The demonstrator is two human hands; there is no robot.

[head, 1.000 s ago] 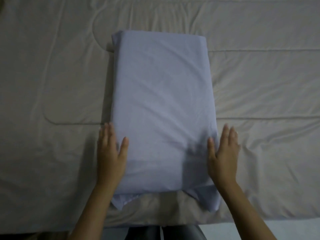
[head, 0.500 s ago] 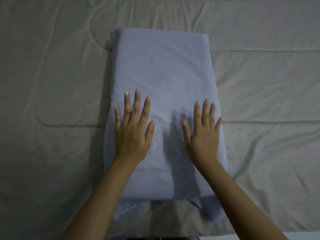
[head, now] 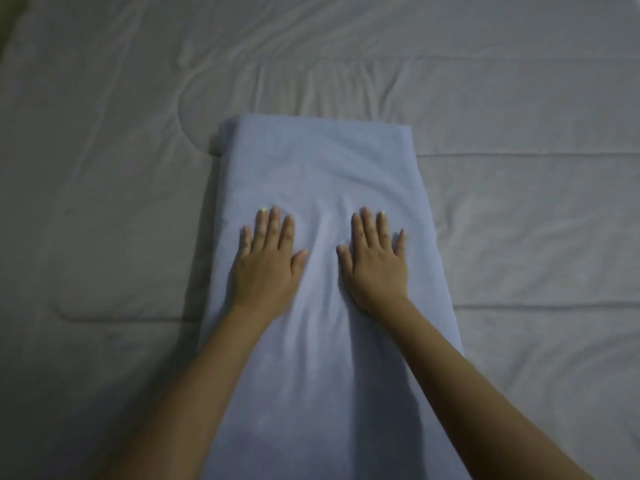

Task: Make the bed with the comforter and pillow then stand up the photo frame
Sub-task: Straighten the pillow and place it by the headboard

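Pale grey bedding fills the whole view: a quilted comforter (head: 104, 209) spread flat over the bed, its surface creased with soft wrinkles and stitched seam lines. None of the bed's edges or corners can be seen, apart from a dark sliver at the upper left corner of the view.

On the left, the comforter lies open and unoccupied from the view's edge up to the pillow, crossed by a curved quilting seam.

At the centre lies a long pillow (head: 322, 161) in a light blue case. It runs lengthwise away from the person, with its far short edge squared off about a third of the way down the view and its near end passing out of view at the bottom. Its left and right long edges rest directly on the comforter.

The left hand (head: 266, 265) lies palm down on the pillow's left half, fingers (head: 275, 226) straight and slightly spread, grasping nothing. Just beside it, with a narrow strip of wrinkled case between the thumbs, the right hand (head: 375, 265) lies palm down on the right half, likewise flat and released. Both bare forearms reach in from the bottom.

On the right, more comforter stretches open to the view's edge, crossed by two straight horizontal seams.
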